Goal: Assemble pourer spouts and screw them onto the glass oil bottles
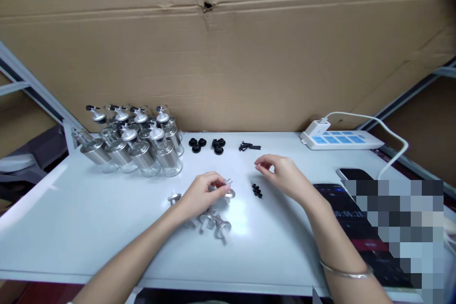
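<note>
My left hand (206,192) is closed over a silver pour spout (229,192), thumb and fingers pinching its upper part above the white table (107,228). Below and beside that hand lie several more silver pour spouts (223,228), partly covered by the hand. My right hand (281,174) hovers to the right, its thumb and index fingertips pinched together; whatever may be between them is too small to make out. Just under it is a small cluster of tiny black caps (257,191). Thin black pieces (249,146) lie behind the right fingertips.
Glass bottles with metal sleeves (169,154) stand at the back left, several topped with spouts. Black ring-shaped stoppers (196,145) form two groups behind the hands. A power strip (344,140) with a white cable and a phone-like screen (356,223) are on the right.
</note>
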